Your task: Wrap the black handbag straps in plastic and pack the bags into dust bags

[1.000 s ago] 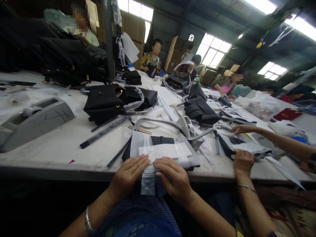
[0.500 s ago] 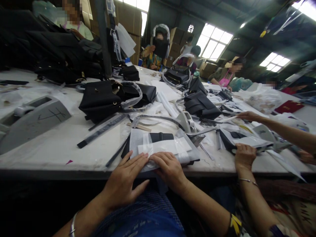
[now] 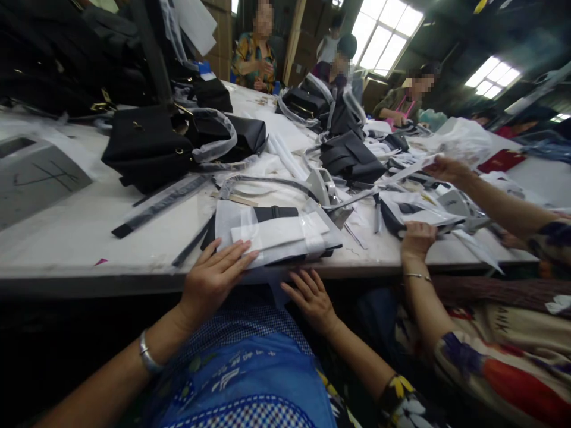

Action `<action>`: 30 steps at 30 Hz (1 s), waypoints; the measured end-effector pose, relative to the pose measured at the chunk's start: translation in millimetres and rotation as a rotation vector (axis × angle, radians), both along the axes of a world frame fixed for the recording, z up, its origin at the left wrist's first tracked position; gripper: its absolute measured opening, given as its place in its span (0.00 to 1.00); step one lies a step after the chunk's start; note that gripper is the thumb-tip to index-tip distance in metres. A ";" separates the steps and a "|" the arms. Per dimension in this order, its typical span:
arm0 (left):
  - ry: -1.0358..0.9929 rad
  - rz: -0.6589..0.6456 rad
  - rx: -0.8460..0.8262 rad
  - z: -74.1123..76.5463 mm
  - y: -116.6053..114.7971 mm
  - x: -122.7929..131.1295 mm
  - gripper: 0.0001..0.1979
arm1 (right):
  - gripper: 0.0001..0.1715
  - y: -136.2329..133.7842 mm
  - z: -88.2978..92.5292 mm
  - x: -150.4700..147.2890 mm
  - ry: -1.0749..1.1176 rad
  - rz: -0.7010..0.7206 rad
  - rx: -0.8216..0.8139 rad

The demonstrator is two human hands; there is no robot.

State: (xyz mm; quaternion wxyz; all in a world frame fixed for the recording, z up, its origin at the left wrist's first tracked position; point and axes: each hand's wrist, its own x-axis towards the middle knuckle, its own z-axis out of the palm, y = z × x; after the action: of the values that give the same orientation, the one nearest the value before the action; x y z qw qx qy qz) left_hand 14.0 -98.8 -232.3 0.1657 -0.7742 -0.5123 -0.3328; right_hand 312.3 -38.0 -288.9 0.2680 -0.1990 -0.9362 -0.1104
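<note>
Resting left hand (image 3: 212, 285) flat on near left corner of wrapped black bag (image 3: 284, 212), fingers straight, not clamped; right hand (image 3: 312, 303) just nearer than bag, fingers spread apart. Bag lies on white table (image 3: 147, 255), folded white paper (image 3: 281, 232) taped across it. Grey tape dispenser (image 3: 325, 187) just behind bag's right end; 1 black handbag (image 3: 143, 142) beyond bag, to left; co-worker's hand (image 3: 418, 239) right of bag

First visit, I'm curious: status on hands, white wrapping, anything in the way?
Left fingers on white wrapping, near side. Right fingers spread, off it. Wrapping partly covers black piece. Strap and grey tape dispenser beyond, neither under fingers.
</note>
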 end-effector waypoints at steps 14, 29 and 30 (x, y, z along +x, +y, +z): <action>0.065 0.002 0.048 1.6 1.9 -1.4 0.27 | 0.18 -16.5 7.7 -52.6 0.287 0.219 -0.179; 0.032 0.019 0.107 -11.6 8.7 -5.6 0.26 | 0.11 -86.5 57.0 -73.6 0.252 0.378 -0.300; 0.029 0.017 0.109 -12.2 8.3 -5.4 0.26 | 0.12 -85.1 67.5 -70.8 0.243 0.386 -0.314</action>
State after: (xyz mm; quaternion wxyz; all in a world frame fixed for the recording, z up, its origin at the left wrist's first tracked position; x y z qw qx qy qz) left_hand 8.6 -90.5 -244.4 0.2178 -0.7644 -0.4974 -0.3475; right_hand 241.5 -123.2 -221.4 0.3603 -0.0680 -0.9234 0.1136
